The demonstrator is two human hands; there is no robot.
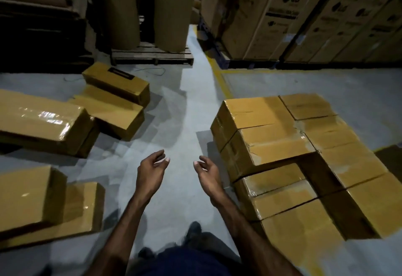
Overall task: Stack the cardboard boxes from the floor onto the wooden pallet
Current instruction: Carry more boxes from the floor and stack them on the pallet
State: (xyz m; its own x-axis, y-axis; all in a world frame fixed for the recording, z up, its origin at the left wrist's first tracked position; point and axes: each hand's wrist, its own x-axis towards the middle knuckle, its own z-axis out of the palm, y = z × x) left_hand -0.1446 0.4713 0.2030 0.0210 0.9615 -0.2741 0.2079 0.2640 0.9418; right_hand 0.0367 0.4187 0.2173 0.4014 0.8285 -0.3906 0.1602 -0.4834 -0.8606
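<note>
Several taped cardboard boxes lie scattered on the grey floor at the left: a long one (41,121), two smaller ones behind it (117,82), and a pair at the near left (28,199). On the right stands a stack of boxes (282,145) two layers high; the pallet under it is hidden. My left hand (152,169) and my right hand (206,171) hover empty over the bare floor between the two groups, fingers loosely curled, palms facing each other. My right hand is close to the stack's near left corner.
A wooden pallet (152,54) carrying tall brown paper rolls (171,10) stands at the back centre. Large printed cartons (282,14) fill the back right, dark stacked material the back left. A yellow floor line (219,75) runs past the stack. My shoe (193,230) is below.
</note>
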